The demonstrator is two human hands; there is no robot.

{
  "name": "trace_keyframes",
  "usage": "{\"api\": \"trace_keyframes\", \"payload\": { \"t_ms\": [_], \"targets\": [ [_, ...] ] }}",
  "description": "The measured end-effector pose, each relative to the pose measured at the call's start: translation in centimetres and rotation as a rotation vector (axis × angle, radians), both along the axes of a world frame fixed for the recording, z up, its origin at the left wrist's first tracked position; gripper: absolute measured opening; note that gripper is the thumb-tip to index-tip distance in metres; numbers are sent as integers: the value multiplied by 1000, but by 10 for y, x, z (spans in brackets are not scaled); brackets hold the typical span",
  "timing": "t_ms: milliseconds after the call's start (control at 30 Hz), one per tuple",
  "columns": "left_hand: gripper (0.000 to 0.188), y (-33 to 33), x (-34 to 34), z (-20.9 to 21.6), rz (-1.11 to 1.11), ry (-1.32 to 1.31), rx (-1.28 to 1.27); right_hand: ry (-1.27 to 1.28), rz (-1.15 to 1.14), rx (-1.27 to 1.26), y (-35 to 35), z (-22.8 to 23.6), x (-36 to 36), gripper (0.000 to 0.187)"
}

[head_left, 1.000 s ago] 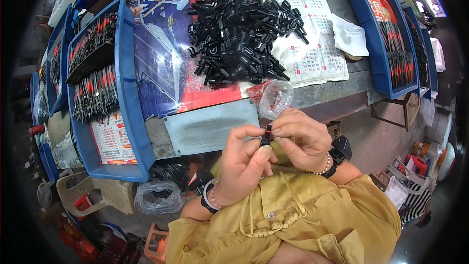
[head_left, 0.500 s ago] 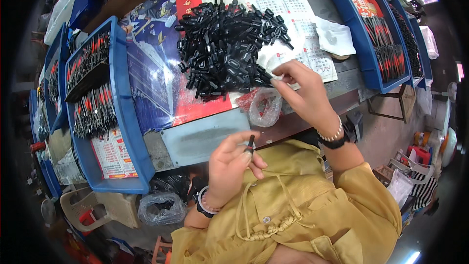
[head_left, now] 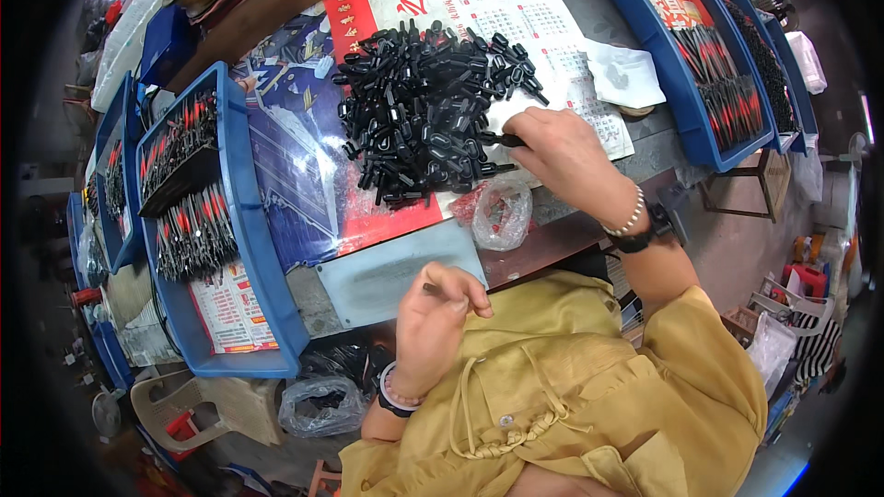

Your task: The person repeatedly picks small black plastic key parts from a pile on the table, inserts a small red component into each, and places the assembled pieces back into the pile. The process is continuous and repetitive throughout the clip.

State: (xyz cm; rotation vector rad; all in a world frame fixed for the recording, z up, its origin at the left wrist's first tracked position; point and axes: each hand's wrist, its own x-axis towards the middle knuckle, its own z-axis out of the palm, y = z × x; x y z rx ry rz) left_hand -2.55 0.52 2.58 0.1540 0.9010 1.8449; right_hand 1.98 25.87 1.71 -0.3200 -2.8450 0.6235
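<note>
A large heap of small black plastic pieces (head_left: pixel 419 106), many with an oval head and a narrow stem, lies on the paper-covered table. At the heap's right edge, my right hand (head_left: pixel 564 158) pinches one black plastic piece (head_left: pixel 508 140) between thumb and fingers. My left hand (head_left: pixel 435 324) is lower, in front of the table edge by a pale metal plate (head_left: pixel 401 274). Its fingers are curled round a small dark piece (head_left: pixel 431 289), of which only the tip shows; the rest is hidden by the fingers.
Blue trays (head_left: pixel 267 313) on the left hold rows of thin black-and-red parts; another blue tray (head_left: pixel 645 55) with similar parts stands at the right. A clear plastic bag roll (head_left: pixel 502 213) lies at the table's front edge. A white paper piece (head_left: pixel 624 74) is beside the heap.
My right hand has turned palm down and now pinches a black piece at the heap. My left hand's fingers have curled further over its piece. The whole view has shifted slightly.
</note>
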Motion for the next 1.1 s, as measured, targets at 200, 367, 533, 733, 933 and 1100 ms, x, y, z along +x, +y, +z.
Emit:
{"api": "trace_keyframes", "payload": {
  "t_ms": [200, 367, 533, 733, 933, 1100],
  "targets": [
    [20, 5, 1, 3, -48, 200, -209, -51, 321, -652, -37, 47, 40, 21],
    [24, 12, 2, 2, -45, 376, -226, -114, 254, -779, -57, 48, 52, 19],
    [25, 9, 3, 10, -143, 343, -253, 74, 325, -835, -64, 31, 52, 20],
    [27, 1, -3, 9, -203, 244, -263, -139, 58, -1310, -77, 36, 54, 20],
    [26, -2, 0, 1, -184, 112, -208, 19, 9, -537, -45, 11, 37, 9],
    [26, -7, 0, -3, -126, 51, -161, -101, 119, -206, -52, -4, 25, 8]
  ]
}}
